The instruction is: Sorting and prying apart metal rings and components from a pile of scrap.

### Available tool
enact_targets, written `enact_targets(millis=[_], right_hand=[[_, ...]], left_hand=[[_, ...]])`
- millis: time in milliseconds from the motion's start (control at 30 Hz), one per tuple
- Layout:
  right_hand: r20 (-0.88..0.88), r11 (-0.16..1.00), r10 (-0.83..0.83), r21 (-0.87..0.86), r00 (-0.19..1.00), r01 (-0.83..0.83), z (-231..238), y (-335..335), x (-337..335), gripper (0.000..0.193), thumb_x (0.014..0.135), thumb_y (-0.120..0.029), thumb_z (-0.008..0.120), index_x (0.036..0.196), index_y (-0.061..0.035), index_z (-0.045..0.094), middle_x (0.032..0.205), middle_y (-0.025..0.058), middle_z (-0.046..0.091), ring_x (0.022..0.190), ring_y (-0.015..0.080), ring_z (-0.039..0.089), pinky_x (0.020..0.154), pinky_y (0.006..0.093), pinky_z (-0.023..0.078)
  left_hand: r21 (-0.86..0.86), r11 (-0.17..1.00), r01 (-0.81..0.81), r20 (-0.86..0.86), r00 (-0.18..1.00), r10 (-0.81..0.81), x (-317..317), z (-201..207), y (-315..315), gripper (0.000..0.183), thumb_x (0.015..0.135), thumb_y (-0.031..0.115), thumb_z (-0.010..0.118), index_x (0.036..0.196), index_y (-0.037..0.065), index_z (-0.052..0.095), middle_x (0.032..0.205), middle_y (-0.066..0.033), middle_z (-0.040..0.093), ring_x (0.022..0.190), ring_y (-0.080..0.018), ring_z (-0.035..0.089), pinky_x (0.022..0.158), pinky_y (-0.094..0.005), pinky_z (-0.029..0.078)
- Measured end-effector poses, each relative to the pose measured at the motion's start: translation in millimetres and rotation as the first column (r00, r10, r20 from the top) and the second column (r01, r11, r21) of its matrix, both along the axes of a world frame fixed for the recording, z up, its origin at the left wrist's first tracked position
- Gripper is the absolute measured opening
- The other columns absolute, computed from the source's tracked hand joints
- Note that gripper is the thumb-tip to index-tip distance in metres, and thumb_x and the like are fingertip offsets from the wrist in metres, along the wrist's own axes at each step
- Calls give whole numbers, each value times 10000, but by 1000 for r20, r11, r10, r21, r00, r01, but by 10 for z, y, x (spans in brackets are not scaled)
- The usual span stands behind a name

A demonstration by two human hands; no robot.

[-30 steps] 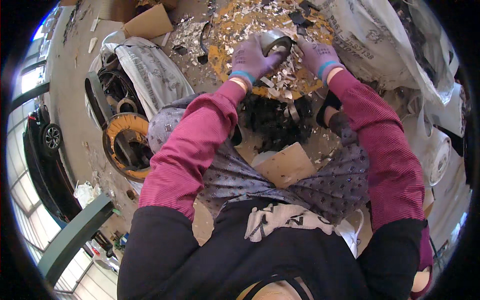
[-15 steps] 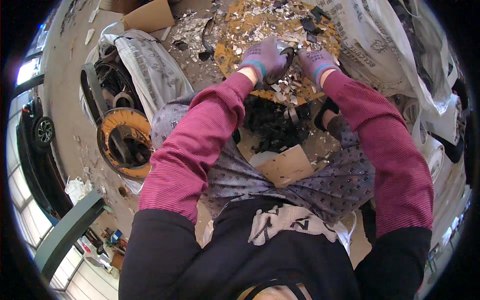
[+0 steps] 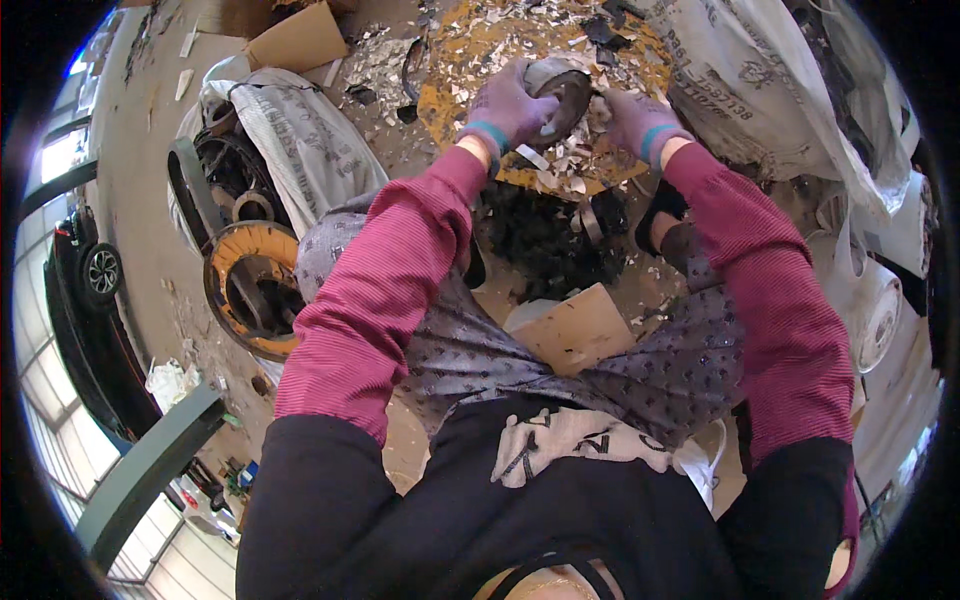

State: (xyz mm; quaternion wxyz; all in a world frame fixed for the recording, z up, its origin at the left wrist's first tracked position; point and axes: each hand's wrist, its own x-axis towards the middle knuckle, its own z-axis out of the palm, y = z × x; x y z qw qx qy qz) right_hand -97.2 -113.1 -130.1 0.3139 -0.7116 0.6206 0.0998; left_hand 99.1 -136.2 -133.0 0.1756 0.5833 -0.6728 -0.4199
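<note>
My left hand point(image 3: 508, 104), in a purple glove with a teal cuff, grips a dark, curved, cup-like piece point(image 3: 570, 106) with a pale upper edge. Its thumb lies across the piece's near side. Close by on the right, my right hand point(image 3: 638, 122), gloved the same way, has its fingers curled together at the piece's right edge. What those fingers pinch is too small to make out. Under both hands is a worn orange board point(image 3: 455, 48) strewn with whitish flakes and shards. A heap of black scraps point(image 3: 540, 240) lies on its near side.
Left stands a white sack point(image 3: 310, 140) with dark parts, beside an orange ring point(image 3: 225, 295). Another large white sack point(image 3: 720, 90) borders the right side. A cardboard piece point(image 3: 575, 330) lies between my legs; a green metal bar point(image 3: 150, 470) curves at lower left.
The dark piece has turned and shows more of its broad face. My left hand has shifted slightly left, and my right hand slightly right.
</note>
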Motion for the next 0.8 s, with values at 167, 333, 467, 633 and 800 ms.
enact_targets(millis=[167, 333, 467, 633, 800], right_hand=[[-148, 976, 93, -184, 985, -120, -1, -49, -12, 282, 764, -151, 537, 1029, -59, 508, 930, 182, 622, 905, 342, 596, 747, 435, 462], [-122, 988, 157, 12, 980, -157, -16, -94, 135, 258, 785, -156, 525, 1012, -35, 548, 953, 188, 622, 929, 327, 598, 767, 410, 476], [114, 989, -51, 142, 992, 35, -376, 58, 70, 266, 822, -177, 486, 1006, -2, 566, 910, 178, 631, 857, 311, 605, 745, 389, 470], [408, 868, -467, 380, 785, 319, -338, 130, 200, 308, 845, -221, 428, 1038, -9, 541, 824, 144, 611, 752, 227, 577, 675, 351, 451], [405, 813, -539, 480, 738, 329, -446, 85, 164, 338, 852, -279, 448, 1059, -31, 546, 835, 111, 600, 804, 222, 580, 678, 327, 469]], left_hand=[[-72, 981, 180, 280, 948, -153, -37, 42, -101, 584, 638, 449, 660, 1033, 32, 556, 982, -181, 618, 936, -324, 594, 835, -373, 450], [16, 997, 75, 295, 953, -76, -27, -162, -137, 460, 657, 329, 658, 1011, 46, 583, 966, -159, 630, 914, -307, 604, 810, -351, 459], [2, 996, -84, 181, 980, 82, -21, -289, -100, 336, 661, 204, 658, 952, 41, 615, 905, -152, 643, 850, -277, 624, 762, -330, 473], [-74, 989, -127, 203, 969, 140, -10, -46, -48, 327, 671, 174, 651, 970, 52, 598, 858, -139, 634, 809, -277, 620, 735, -334, 474], [-384, 921, 58, 273, 961, 53, -54, 40, 72, 359, 678, 257, 706, 968, 88, 580, 855, -132, 627, 810, -316, 604, 730, -380, 472]])
